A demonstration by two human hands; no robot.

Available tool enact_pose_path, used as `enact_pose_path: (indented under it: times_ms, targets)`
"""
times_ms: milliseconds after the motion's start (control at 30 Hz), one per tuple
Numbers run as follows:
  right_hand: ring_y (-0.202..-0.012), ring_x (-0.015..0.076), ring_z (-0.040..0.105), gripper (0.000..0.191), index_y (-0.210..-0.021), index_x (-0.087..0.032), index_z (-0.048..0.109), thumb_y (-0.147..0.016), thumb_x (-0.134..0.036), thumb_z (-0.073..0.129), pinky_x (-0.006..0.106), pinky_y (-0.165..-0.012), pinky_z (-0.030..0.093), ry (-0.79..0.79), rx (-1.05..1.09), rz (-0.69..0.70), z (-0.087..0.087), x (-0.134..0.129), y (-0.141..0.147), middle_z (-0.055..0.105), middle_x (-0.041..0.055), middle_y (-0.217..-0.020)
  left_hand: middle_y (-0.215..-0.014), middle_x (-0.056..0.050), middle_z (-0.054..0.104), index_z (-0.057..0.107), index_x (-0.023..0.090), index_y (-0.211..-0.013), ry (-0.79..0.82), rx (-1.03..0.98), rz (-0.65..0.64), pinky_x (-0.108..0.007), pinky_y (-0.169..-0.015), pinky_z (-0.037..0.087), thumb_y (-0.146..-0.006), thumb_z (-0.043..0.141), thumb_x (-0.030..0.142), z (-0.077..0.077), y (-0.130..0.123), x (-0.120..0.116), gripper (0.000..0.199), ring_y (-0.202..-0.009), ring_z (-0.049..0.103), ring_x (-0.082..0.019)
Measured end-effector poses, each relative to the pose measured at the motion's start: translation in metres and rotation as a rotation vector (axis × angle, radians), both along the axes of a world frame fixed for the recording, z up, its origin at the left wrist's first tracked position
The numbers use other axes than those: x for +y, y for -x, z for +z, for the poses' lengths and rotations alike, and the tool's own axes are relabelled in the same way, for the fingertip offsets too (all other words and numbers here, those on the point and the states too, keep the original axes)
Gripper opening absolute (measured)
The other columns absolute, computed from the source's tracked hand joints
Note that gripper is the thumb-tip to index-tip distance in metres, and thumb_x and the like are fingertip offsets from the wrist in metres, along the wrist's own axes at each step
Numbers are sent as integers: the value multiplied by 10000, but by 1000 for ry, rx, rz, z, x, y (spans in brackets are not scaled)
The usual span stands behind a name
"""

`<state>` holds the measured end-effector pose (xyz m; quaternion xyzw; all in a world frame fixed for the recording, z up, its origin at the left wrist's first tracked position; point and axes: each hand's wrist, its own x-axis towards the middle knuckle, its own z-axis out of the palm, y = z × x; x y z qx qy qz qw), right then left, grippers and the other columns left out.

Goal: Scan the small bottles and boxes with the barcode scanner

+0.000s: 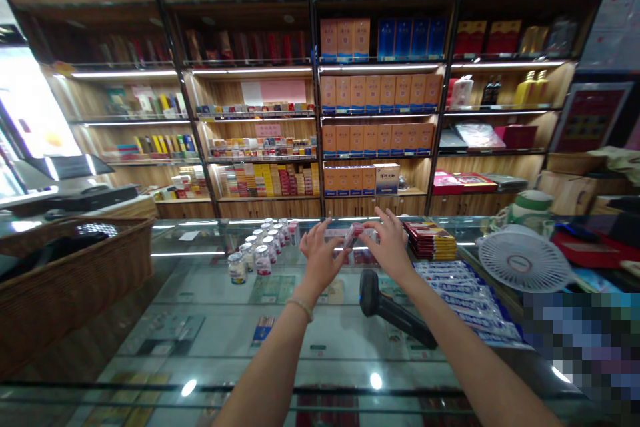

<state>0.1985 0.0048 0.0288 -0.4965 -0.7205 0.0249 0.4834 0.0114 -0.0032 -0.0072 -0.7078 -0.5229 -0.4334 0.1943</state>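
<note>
Handling step, prob.: L hand (pixel 321 255) & R hand (pixel 391 245) pinch small reddish pack (pixel 353 234) btwn them over worktop (pixel 215 300); next move likely needs steady grip.

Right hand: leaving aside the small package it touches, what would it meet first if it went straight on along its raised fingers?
The right hand would probably meet the lowest row of boxes across the glass counter, though depth is unclear from this single view.
</note>
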Motion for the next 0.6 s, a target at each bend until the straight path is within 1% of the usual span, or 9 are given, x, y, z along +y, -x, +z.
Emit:
enact_pose_path:
  times_ms: [133, 267, 433, 500, 600]
  targets:
    - [-1464, 312, 264, 231, -1017, -265, 727, -920, -411, 576, 582, -1126, 221, -45, -101, -6, 7, 0, -3, 440, 74, -1553, -1494, -75, 470, 761, 292, -934, 9, 11, -28, -588, -1138, 265, -833, 725, 372, 0, -1, 0, 134, -1378, 386, -329]
    - [-1474, 315, 245, 227, -1039, -270, 728, -911, -407, 600, 576, -1132, 207, -65, -184, -2, 15, 1, -8, 388, 66, -1588, -1508, -76, 460, 765, 288, -942, 18, 15, -42, -587, -1134, 264, -839, 717, 383, 2, -2, -2, 148, -1374, 389, -334]
    - [-1490, 302, 212, 241, -1012, -255, 727, -920, -431, 589, 565, -1143, 195, -70, -237, -9, 27, -3, -10, 360, 66, -1603, -1508, -69, 475, 762, 302, -922, 3, 34, -41, -618, -1150, 215, -834, 722, 399, 9, -5, -4, 138, -1382, 392, -338]
    - [-1500, 299, 194, 250, -1009, -247, 725, -929, -429, 575, 561, -1150, 186, -82, -251, -19, 34, -6, -10, 357, 73, -1605, -1508, -75, 477, 759, 315, -967, -17, 45, -34, -627, -1160, 185, -817, 738, 418, 15, -6, -4, 184, -1390, 386, -343]
    - [-1505, 299, 189, 266, -1010, -241, 727, -940, -433, 558, 556, -1157, 175, -87, -258, -38, 44, -12, -9, 370, 84, -1598, -1520, -90, 459, 720, 344, -1130, -47, 51, -24, -623, -1172, 169, -801, 752, 423, 27, -5, -6, 341, -1390, 388, -344]
